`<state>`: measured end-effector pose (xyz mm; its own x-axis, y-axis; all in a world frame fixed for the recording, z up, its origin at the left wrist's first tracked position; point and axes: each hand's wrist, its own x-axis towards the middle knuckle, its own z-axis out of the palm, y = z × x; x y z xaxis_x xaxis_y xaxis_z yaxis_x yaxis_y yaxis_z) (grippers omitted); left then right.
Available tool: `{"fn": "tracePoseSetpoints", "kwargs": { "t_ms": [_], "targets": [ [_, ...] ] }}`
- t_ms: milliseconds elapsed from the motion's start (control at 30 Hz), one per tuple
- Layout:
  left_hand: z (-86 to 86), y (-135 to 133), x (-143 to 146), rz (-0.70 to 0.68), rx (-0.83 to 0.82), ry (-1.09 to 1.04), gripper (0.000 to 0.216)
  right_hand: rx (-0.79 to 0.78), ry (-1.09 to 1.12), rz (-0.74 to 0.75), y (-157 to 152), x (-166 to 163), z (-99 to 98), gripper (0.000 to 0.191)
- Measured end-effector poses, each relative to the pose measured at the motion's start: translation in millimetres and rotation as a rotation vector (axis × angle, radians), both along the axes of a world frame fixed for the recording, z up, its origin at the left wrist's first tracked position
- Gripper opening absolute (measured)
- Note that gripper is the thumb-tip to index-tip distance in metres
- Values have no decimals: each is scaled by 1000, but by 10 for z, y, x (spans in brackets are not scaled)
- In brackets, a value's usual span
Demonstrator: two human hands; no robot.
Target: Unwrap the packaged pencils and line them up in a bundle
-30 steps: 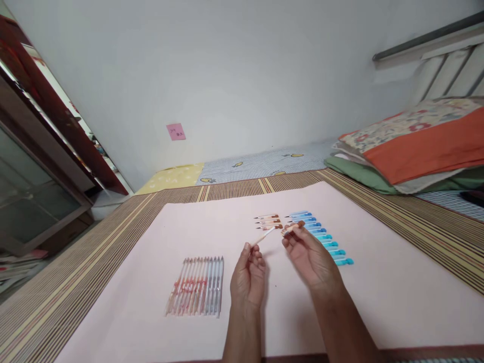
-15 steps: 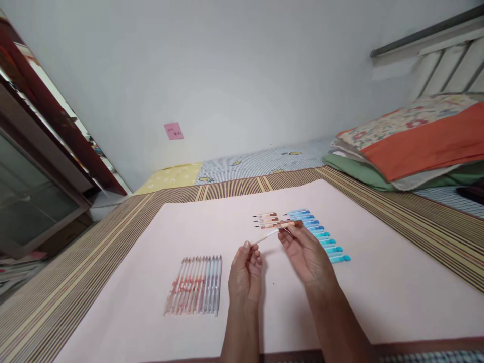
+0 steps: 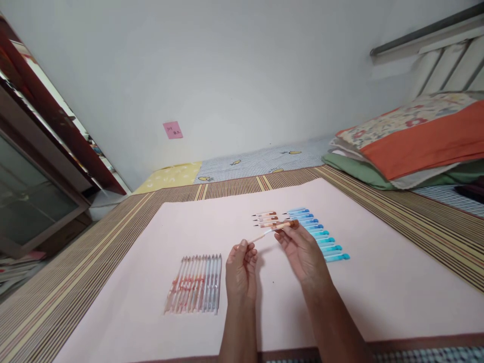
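A slim peach-and-white pen (image 3: 268,231) with a brown end slants up to the right between my hands, above the sheet. My left hand (image 3: 242,269) pinches its thin lower-left end between thumb and fingers. Around its thicker, brown-ended part, the fingers of my right hand (image 3: 302,249) are closed. Just behind the pen lie several short peach pieces (image 3: 267,220) with brown ends and dark pointed tips. Similar blue and turquoise pieces (image 3: 317,234) form a column beside my right hand, which partly covers them. Left of my left hand is a row of clear, red- and blue-patterned pens (image 3: 194,285).
Everything lies on a pale pink sheet (image 3: 132,292) over a striped mat (image 3: 86,262). Folded bedding (image 3: 419,141) is stacked at the right. A pink note (image 3: 173,130) sticks to the wall (image 3: 242,75); a glass-fronted cabinet (image 3: 30,191) stands at the left.
Both hands and the pen have shifted slightly left. Each hand keeps its grip, and the laid-out rows look the same.
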<state>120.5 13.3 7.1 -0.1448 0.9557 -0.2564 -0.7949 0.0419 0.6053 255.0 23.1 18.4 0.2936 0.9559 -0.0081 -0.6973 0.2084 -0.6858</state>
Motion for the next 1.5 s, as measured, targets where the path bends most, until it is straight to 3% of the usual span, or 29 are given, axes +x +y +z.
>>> {"fn": "tracePoseSetpoints", "kwargs": {
  "t_ms": [167,467,733,1033,1167,1300,1500],
  "targets": [
    [26,-11,8,-8,25,61,32,13,-151,8,-35,-41,33,24],
    [41,-32,4,-53,-81,156,41,65,-262,40,-77,-42,92,25],
    [39,-25,-17,-79,-11,142,37,77,-300,-12,-52,-14,69,25],
    [7,-19,-41,-149,-59,144,39,145,-369,61,-92,-3,116,21],
    [17,-24,-55,-143,11,122,35,142,-381,52,-89,-1,124,20],
    [51,-43,-46,-146,91,101,34,128,-368,13,-71,-23,76,22],
    [37,-38,-38,-143,59,70,30,109,-433,38,-19,-28,-24,29]
  ]
}}
